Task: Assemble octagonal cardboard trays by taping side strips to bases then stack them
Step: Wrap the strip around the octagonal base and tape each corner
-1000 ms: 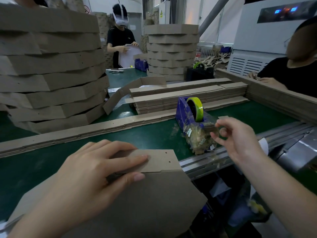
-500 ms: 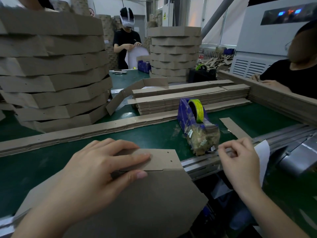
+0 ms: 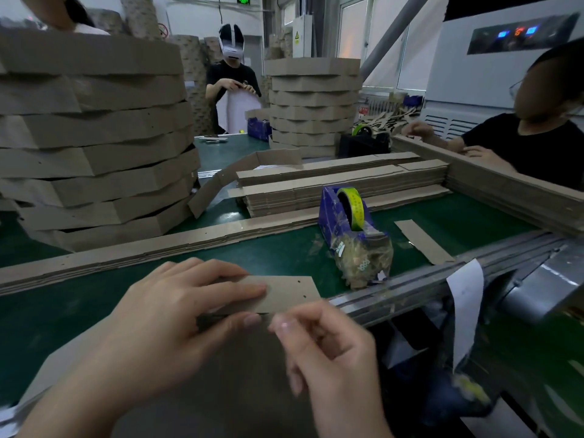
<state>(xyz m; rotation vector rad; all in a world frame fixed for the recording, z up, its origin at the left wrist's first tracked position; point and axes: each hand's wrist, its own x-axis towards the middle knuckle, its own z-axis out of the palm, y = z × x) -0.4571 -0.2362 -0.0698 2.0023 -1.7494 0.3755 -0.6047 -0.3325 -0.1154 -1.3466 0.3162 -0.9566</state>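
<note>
1. Right hand [image 3: 328, 352]: I log it as relocated, off the tape dispenser [image 3: 350, 229] and down to the seam. The fingers are curled, with thumb and forefinger close together. It is blurred, so I cannot tell whether clear tape sits in that pinch.
2. Left hand [image 3: 177, 320]: position unchanged. It pinches the side strip [image 3: 290, 292], fingers across the far face and thumb at the joint.
3. Side strip: stands along 1 edge of the octagonal base [image 3: 221, 390], at the near edge of the bench [image 3: 284, 251].
4. Finished trays [image 3: 94, 147]: stacked at far left.

My reading: the tape fetch is done and this joint gets taped next. Stacking is not yet due.
</note>
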